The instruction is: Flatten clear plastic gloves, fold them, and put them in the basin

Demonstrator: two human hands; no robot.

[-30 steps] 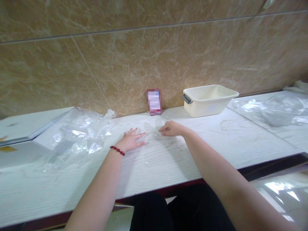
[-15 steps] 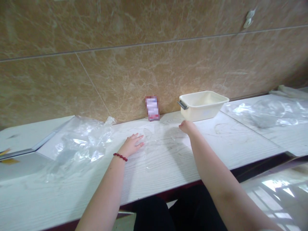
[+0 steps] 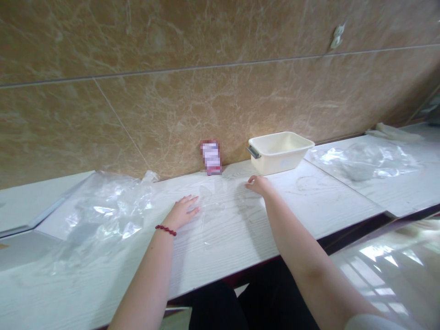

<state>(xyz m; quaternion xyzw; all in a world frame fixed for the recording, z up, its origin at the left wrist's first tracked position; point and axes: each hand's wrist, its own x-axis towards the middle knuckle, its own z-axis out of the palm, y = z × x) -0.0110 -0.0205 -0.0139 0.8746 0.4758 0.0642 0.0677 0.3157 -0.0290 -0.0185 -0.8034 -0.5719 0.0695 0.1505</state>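
Note:
A thin, clear plastic sheet or bag (image 3: pixel 215 208) lies flat on the white wood-grain table between my hands, its outline hard to make out. My left hand (image 3: pixel 182 211), with a red bead bracelet (image 3: pixel 166 230) at the wrist, rests palm down at the sheet's left edge, fingers spread. On the far right side of the sheet, my right hand (image 3: pixel 258 184) is low over the table, fingers loosely bent, a gap showing between thumb and forefinger. Nothing is visible in it. Just behind that hand stands a cream plastic basin (image 3: pixel 275 161) with a grey handle.
Crumpled clear plastic bags (image 3: pixel 106 211) lie in and around a white box (image 3: pixel 30 243) at left. More clear plastic (image 3: pixel 367 160) lies at right. A small blurred packet (image 3: pixel 211 158) leans on the brown marble wall (image 3: pixel 178 114). The table's front edge is near my legs.
My right hand's fingers, bunched together before, have loosened apart. My left hand stays flat by the sheet. The view has shifted slightly to the right.

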